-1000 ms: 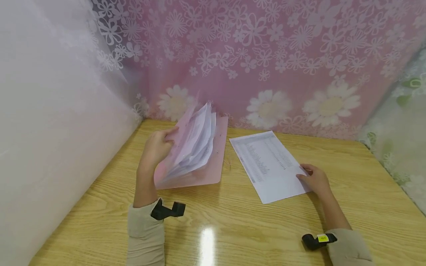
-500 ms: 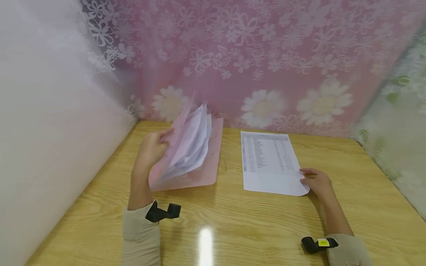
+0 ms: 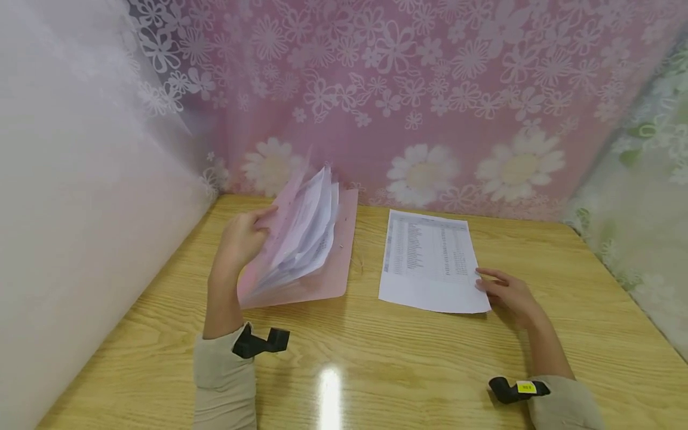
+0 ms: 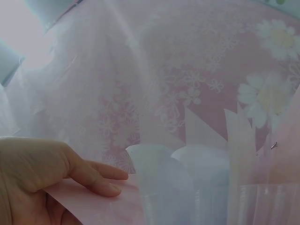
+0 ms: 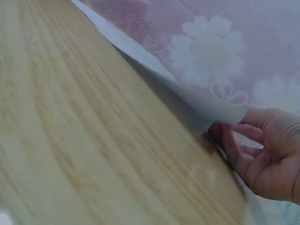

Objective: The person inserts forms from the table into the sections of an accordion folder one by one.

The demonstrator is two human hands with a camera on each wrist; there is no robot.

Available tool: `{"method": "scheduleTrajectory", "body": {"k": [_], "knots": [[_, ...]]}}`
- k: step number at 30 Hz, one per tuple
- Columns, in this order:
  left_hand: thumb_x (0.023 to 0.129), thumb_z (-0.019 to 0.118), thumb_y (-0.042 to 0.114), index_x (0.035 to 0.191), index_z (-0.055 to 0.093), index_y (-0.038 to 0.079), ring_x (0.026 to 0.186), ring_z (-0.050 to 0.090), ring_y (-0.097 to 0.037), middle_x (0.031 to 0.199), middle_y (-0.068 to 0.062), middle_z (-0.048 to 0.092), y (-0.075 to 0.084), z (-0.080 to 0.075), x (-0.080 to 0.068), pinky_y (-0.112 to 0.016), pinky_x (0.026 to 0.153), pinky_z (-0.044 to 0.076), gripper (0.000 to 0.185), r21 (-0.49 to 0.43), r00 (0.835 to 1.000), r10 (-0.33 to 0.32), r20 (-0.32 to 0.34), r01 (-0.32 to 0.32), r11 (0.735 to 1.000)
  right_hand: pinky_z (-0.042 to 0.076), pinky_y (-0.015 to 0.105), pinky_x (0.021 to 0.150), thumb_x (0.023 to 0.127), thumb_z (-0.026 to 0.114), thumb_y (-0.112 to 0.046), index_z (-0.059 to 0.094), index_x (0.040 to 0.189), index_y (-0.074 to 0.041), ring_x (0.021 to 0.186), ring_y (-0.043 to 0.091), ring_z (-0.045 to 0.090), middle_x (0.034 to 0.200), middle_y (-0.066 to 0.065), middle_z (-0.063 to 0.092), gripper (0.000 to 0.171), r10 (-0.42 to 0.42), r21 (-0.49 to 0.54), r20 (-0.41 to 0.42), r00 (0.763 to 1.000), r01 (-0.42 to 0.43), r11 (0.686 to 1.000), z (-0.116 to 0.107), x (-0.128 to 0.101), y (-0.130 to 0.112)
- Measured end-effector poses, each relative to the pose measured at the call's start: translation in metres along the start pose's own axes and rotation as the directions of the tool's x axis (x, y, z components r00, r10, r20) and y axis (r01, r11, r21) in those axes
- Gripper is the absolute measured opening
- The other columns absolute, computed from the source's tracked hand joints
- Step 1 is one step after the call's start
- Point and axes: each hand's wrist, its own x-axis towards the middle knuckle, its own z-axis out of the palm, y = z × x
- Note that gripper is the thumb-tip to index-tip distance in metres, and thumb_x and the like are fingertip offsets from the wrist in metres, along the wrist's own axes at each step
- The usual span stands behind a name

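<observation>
The left hand (image 3: 243, 237) grips the raised front flap of a pink expanding folder (image 3: 309, 248), fanned papers just right of its grip. The right hand (image 3: 507, 292) pinches the printed sheet (image 3: 428, 263) at its right edge, lifting it slightly off the desk (image 3: 408, 364).
</observation>
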Motion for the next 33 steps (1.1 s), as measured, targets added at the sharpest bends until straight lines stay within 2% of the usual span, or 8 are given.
{"method": "scheduleTrajectory", "body": {"k": [3,6,11,15,21,28,31,33], "knots": [[0.082,0.042,-0.007,0.128,0.053,0.0,0.076,0.045,-0.028,0.129,-0.019,0.049,0.0,-0.001,0.0,-0.034,0.062,0.033,0.048,0.004,1.0,0.0,0.003,0.0,1.0,0.049,0.025,0.075,0.09,0.058,-0.032,0.033,0.14,0.002,0.088,0.006,0.058,0.121,0.014,0.049,0.065,-0.009,0.069,-0.003,1.0,0.009,0.998,0.005,0.009,0.003],[0.082,0.042,-0.006,0.129,0.053,0.001,0.062,0.039,-0.024,0.129,-0.019,0.049,0.0,0.0,0.001,-0.032,0.057,0.032,0.048,-0.001,1.0,-0.01,0.006,0.01,1.0,0.049,0.025,0.074,0.091,0.057,-0.026,0.036,0.138,0.004,0.086,0.007,0.058,0.112,0.005,0.054,0.059,-0.03,0.097,-0.002,1.0,0.03,0.995,0.01,0.015,0.005],[0.082,0.043,-0.006,0.129,0.052,0.001,0.052,0.03,-0.017,0.129,-0.019,0.048,0.0,0.0,0.0,-0.03,0.051,0.03,0.049,-0.008,1.0,-0.009,0.009,0.009,1.0,0.049,0.024,0.072,0.092,0.056,-0.017,0.039,0.135,0.008,0.085,0.005,0.057,0.101,-0.004,0.059,0.053,-0.059,0.1,-0.024,0.998,0.061,0.993,0.013,0.019,0.006],[0.081,0.043,-0.006,0.129,0.052,0.001,0.049,0.028,-0.016,0.129,-0.019,0.049,0.0,0.0,0.0,-0.029,0.049,0.03,0.049,-0.013,1.0,-0.007,0.007,0.007,1.0,0.049,0.023,0.072,0.092,0.056,-0.015,0.039,0.135,0.008,0.085,0.003,0.056,0.1,-0.006,0.059,0.052,-0.065,0.11,-0.039,0.997,0.069,0.992,0.013,0.018,0.006],[0.081,0.043,-0.007,0.129,0.053,0.002,0.055,0.031,-0.019,0.129,-0.019,0.049,-0.001,0.0,0.0,-0.031,0.054,0.03,0.05,-0.009,1.0,-0.005,-0.001,0.005,1.0,0.048,0.021,0.07,0.092,0.056,-0.012,0.041,0.134,0.007,0.083,0.002,0.056,0.095,-0.01,0.06,0.049,-0.045,0.171,-0.051,0.998,0.054,0.984,0.011,0.012,-0.002],[0.081,0.043,-0.007,0.129,0.053,0.002,0.053,0.029,-0.018,0.128,-0.019,0.049,-0.002,-0.001,0.0,-0.031,0.051,0.028,0.05,-0.012,1.0,-0.007,-0.004,0.007,1.0,0.045,0.018,0.064,0.09,0.059,-0.012,0.047,0.133,0.001,0.073,0.003,0.051,0.09,-0.003,0.05,0.046,-0.06,0.176,-0.054,0.997,0.069,0.982,0.008,0.003,-0.02],[0.081,0.043,-0.007,0.129,0.053,0.002,0.057,0.033,-0.021,0.129,-0.018,0.049,-0.003,-0.002,0.0,-0.032,0.053,0.029,0.05,-0.01,1.0,-0.006,-0.007,0.006,1.0,0.045,0.017,0.062,0.089,0.06,-0.011,0.053,0.129,-0.004,0.072,0.004,0.05,0.088,-0.002,0.049,0.041,-0.066,0.218,-0.061,0.996,0.078,0.973,0.008,0.0,-0.031],[0.081,0.043,-0.007,0.129,0.053,0.002,0.061,0.035,-0.023,0.129,-0.018,0.049,-0.004,-0.002,0.0,-0.032,0.054,0.029,0.05,-0.008,1.0,-0.007,-0.007,0.007,1.0,0.046,0.018,0.063,0.088,0.061,-0.009,0.057,0.126,-0.006,0.073,0.004,0.053,0.088,-0.003,0.054,0.038,-0.076,0.262,-0.059,0.995,0.089,0.961,0.009,-0.002,-0.038]]}}
